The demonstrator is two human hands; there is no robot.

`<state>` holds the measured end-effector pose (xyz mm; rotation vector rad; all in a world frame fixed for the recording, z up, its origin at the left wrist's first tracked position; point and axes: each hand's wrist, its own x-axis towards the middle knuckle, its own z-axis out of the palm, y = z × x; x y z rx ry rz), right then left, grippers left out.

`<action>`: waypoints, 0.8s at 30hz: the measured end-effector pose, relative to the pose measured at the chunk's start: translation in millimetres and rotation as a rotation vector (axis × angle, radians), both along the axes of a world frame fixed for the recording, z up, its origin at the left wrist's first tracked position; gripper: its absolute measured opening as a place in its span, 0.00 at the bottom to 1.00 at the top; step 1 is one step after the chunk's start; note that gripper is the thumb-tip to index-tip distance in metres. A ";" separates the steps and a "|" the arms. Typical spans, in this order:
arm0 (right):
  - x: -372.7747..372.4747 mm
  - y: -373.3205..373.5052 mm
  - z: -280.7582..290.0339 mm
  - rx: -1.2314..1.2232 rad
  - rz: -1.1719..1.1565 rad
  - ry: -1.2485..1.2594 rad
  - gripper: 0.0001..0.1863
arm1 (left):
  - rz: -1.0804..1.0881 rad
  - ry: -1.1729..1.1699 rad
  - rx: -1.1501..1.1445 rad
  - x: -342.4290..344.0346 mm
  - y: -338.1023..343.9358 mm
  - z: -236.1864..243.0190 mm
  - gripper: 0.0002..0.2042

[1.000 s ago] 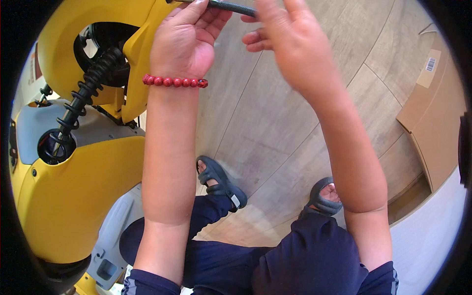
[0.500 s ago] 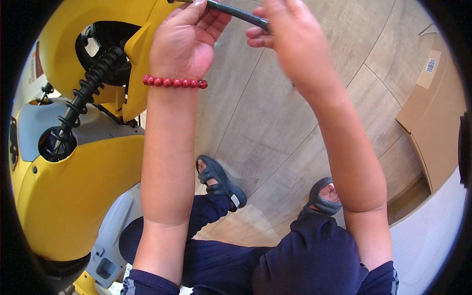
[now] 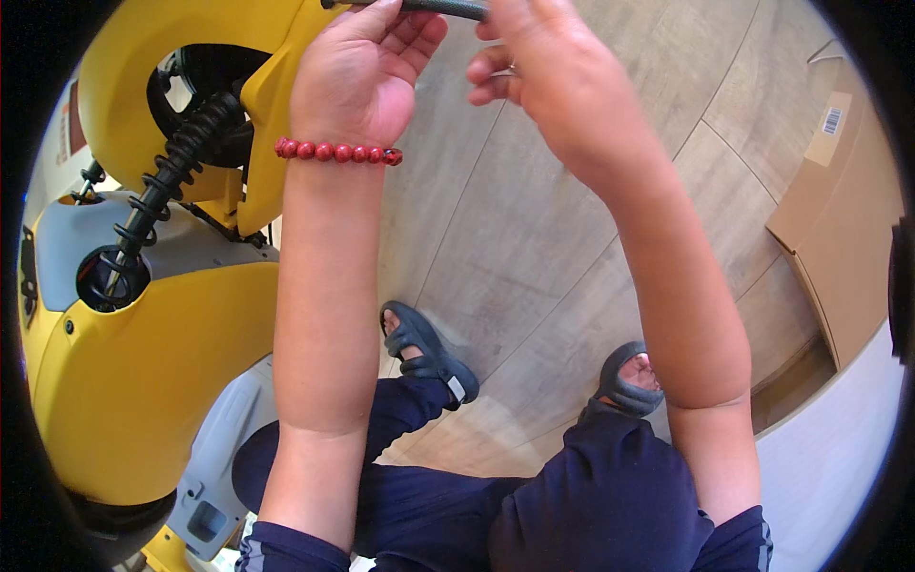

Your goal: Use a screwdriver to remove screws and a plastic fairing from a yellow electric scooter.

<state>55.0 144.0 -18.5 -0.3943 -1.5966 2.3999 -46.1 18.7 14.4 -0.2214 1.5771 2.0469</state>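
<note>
At the top edge, beside a yellow body panel (image 3: 205,24), is a black tool with a knurled, rod-like handle (image 3: 443,7). My left hand (image 3: 367,71), palm up, has its thumb and curled fingers closed on the tool toward its left end. My right hand (image 3: 553,81) is at the handle's right end, smeared by motion. Its upper fingers meet the handle, while its lower fingers curl loosely below. The upper frame edge cuts off part of the tool and the fingertips. A red bead bracelet (image 3: 334,152) circles my left wrist.
The yellow and grey vehicle, with a black coil-spring shock absorber (image 3: 157,186), stands close along my left. To the right are an open cardboard box (image 3: 839,210) and a pale surface (image 3: 839,458). My sandalled feet rest on the wood-look floor (image 3: 534,257).
The handle's right end has swung upward, so the tool lies flatter. My right hand has shifted slightly with it; my left hand has stayed nearly in place.
</note>
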 end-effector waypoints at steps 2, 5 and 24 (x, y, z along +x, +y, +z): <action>-1.9 4.0 -1.4 -0.592 0.085 -0.083 0.20 | 0.073 -0.006 -0.073 5.4 5.3 2.8 0.07; -4.8 16.1 -7.1 -0.954 0.292 -0.278 0.19 | 0.064 0.001 -0.079 6.6 4.8 4.4 0.07; -1.3 13.8 -7.9 -0.510 0.303 -0.356 0.20 | 0.066 0.065 -0.041 10.7 10.0 5.1 0.06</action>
